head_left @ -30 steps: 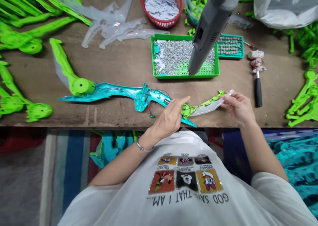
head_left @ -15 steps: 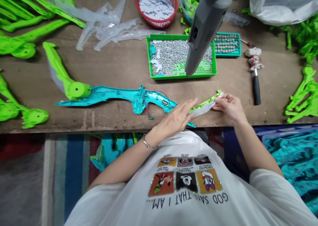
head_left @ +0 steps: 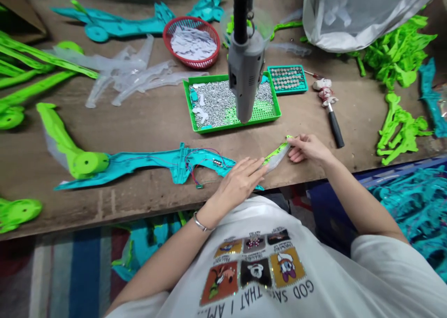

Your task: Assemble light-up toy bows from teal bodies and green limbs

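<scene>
A long turquoise plastic toy bow shell (head_left: 150, 162) lies along the near edge of the bench, with thin red and blue wires and a small green circuit board (head_left: 199, 186) hanging out of it. At its left end sits a bright green limb piece (head_left: 85, 162). My left hand (head_left: 240, 180) lies flat with fingers stretched over the shell's right end, hiding the joint there. Out from under its fingers slants a green-and-clear plastic limb (head_left: 277, 158). The tip of that limb is pinched between the thumb and fingers of my right hand (head_left: 309, 149).
A grey electric screwdriver (head_left: 246, 76) hangs over a green tray (head_left: 237, 127) of screws. Behind stand a red basket (head_left: 167, 43) of white pieces and a teal battery tray (head_left: 288, 91). A black-handled hammer (head_left: 335, 129) lies right. Clear pieces (head_left: 122, 71) lie left.
The view has shifted, so the bench appears lower and tilted. Both hands keep nearly the same hold: left flat on the shell's end, right at the limb's tip.
</scene>
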The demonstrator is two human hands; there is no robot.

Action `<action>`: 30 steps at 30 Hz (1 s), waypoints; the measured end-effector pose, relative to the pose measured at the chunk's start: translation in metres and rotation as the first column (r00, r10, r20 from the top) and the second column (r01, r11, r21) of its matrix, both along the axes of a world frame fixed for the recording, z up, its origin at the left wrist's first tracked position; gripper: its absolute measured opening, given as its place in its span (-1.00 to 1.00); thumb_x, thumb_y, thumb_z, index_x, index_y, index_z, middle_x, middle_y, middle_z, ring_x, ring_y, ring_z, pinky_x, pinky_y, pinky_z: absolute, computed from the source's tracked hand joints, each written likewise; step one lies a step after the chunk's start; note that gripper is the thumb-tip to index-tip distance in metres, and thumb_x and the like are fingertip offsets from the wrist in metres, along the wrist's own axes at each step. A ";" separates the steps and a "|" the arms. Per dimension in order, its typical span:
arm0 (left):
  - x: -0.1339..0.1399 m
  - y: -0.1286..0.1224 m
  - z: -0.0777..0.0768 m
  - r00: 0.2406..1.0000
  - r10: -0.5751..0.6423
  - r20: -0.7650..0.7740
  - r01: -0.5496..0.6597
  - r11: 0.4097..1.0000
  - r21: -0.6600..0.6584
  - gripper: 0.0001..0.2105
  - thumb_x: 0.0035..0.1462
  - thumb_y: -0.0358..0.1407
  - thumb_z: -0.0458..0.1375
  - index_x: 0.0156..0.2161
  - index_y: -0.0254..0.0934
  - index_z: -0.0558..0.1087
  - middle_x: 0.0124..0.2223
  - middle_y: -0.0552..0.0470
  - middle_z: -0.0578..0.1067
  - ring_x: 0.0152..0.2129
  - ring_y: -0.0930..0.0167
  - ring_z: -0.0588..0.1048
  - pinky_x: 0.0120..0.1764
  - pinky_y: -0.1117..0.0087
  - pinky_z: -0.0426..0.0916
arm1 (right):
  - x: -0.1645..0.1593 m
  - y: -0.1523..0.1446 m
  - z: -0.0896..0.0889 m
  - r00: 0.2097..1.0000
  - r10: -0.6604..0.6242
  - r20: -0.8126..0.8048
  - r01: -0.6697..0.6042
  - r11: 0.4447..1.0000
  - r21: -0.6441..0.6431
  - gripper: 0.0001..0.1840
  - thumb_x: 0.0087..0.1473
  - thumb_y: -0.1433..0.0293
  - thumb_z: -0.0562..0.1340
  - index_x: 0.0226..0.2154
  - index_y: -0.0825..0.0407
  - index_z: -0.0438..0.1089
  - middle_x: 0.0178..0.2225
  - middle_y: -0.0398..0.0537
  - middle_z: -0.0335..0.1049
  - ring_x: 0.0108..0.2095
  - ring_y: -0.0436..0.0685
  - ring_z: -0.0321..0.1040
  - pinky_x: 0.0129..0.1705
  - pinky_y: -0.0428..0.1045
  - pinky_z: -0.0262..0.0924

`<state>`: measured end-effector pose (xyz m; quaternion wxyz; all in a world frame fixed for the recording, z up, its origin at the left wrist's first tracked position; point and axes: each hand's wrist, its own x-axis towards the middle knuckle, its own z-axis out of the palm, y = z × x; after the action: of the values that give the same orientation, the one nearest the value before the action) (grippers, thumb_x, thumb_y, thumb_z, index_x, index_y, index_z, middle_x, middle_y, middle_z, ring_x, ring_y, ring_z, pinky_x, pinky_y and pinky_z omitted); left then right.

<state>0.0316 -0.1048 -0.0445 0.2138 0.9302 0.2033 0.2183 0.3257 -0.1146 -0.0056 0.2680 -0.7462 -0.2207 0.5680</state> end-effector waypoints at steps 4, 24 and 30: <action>-0.001 0.001 0.002 1.000 -0.007 -0.021 0.007 1.000 0.009 -0.66 0.42 -0.31 0.11 0.24 -0.26 0.46 0.29 -0.18 0.48 0.18 0.22 0.53 0.27 0.02 0.40 | 0.011 0.010 -0.002 1.000 0.010 -0.011 -0.011 1.000 -0.009 -0.66 0.22 0.28 0.38 -0.46 0.04 0.30 -0.60 -0.02 0.54 -0.68 0.03 0.46 -0.65 -0.11 0.44; -0.002 0.002 0.005 1.000 0.009 -0.021 -0.009 0.999 -0.034 -0.66 0.40 -0.31 0.14 0.22 -0.25 0.46 0.27 -0.23 0.49 0.18 0.20 0.53 0.23 -0.03 0.45 | 0.071 0.155 0.014 0.491 -0.035 0.870 -0.597 0.714 0.366 -0.72 0.22 0.28 0.27 -0.05 0.06 0.45 -0.16 0.10 0.62 -0.14 0.26 0.56 0.07 0.18 0.42; -0.006 0.002 0.015 1.000 0.007 -0.023 -0.009 0.998 -0.059 -0.63 0.41 -0.28 0.12 0.26 -0.27 0.41 0.31 -0.26 0.45 0.27 0.19 0.45 0.29 -0.01 0.40 | 0.071 0.300 -0.016 0.386 0.076 0.919 -0.718 0.651 0.248 -0.46 0.31 0.41 0.10 0.28 0.23 0.14 0.22 0.32 0.41 0.24 0.37 0.35 0.30 0.25 0.21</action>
<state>0.0261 -0.1032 -0.0291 0.2381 0.9251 0.2159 0.2022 0.3971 0.1857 -0.0211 0.1944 -0.7040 -0.6798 0.0667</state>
